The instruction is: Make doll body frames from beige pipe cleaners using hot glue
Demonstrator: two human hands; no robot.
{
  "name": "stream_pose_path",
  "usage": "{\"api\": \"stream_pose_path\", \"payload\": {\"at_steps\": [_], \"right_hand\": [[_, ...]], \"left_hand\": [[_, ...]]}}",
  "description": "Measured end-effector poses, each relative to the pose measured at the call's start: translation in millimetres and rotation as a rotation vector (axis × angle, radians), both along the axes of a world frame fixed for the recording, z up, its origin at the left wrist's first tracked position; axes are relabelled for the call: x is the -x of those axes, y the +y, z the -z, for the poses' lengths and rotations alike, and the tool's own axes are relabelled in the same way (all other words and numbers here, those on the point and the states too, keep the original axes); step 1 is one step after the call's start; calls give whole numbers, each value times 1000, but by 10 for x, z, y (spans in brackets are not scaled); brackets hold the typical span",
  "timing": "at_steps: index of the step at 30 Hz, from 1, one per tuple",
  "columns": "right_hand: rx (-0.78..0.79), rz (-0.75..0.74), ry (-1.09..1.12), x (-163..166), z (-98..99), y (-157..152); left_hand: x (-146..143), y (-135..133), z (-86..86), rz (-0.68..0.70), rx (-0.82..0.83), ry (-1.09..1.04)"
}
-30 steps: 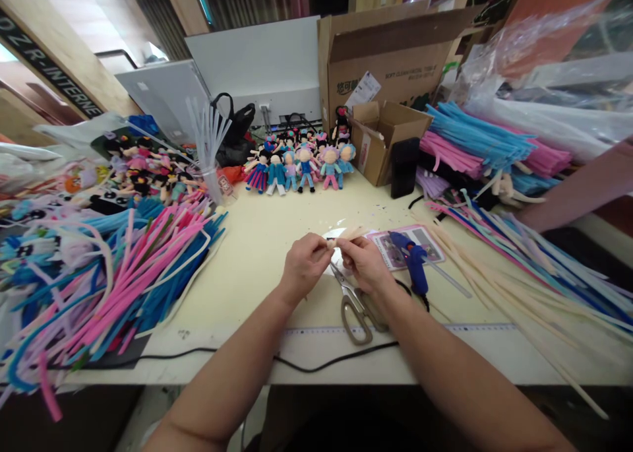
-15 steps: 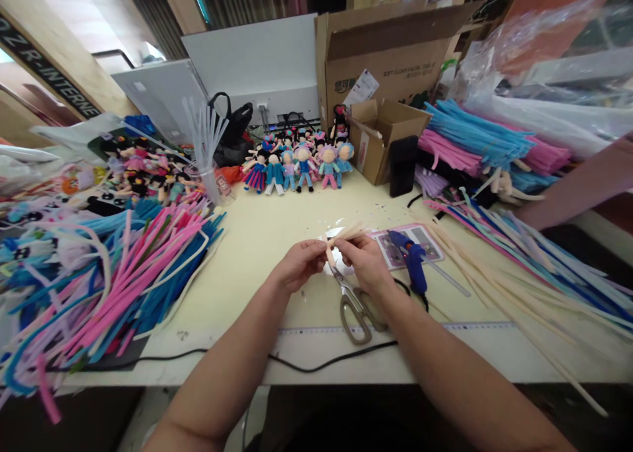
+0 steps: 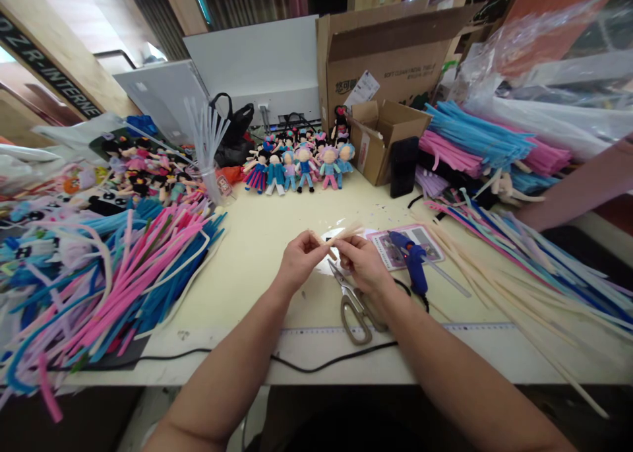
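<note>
My left hand [image 3: 299, 262] and my right hand [image 3: 362, 262] meet over the middle of the cream table [image 3: 257, 241], both pinched on a short cream pipe cleaner piece [image 3: 343, 234] whose loose ends stick up to the right. Grey-handled scissors [image 3: 353, 305] lie on the table directly under my right hand. A blue glue gun [image 3: 413, 262] rests just right of that hand, on a pink card [image 3: 395, 244].
A heap of pink and blue pipe cleaners [image 3: 113, 267] fills the left side; long cream and coloured ones [image 3: 519, 267] fan out on the right. Small dolls [image 3: 301, 165] stand in a row at the back beside open cardboard boxes [image 3: 386, 135]. A black cable [image 3: 326, 359] runs along the front edge.
My hands stayed over the same spot. My left fingers shifted along the cream piece, moving up slightly and re-pinching it; the right hand barely moved.
</note>
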State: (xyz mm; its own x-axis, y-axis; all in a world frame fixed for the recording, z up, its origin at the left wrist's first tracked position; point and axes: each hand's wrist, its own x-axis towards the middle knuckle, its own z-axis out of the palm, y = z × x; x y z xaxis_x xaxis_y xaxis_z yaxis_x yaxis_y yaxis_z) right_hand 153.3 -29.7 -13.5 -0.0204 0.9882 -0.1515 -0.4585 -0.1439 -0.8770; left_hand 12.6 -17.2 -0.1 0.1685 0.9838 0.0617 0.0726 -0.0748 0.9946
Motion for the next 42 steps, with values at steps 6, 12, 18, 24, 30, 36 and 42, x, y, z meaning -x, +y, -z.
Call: {"api": "stream_pose_path", "payload": {"at_steps": [6,12,18,24,30,36,42], "right_hand": [[37,8,56,3,-16,0],[2,47,-5,-24,-1,21],[-82,114,-69,-58,-15,23],[-137,64,-172,-16,19,-7],[-67,88,-222,4,37,0],[-39,96,-157,12,75,20],[-9,16,7,15,34,9]], "left_hand": [[-27,-92,-44,-75,-219,246],[-33,-118,-60,-43,-310,314],[30,13,-33,35,114,22],[22,48,10,252,517,-248],[26,53,30,204,432,-277],[6,37,22,76,157,-103],[7,-18,39,-53,-204,215]]}}
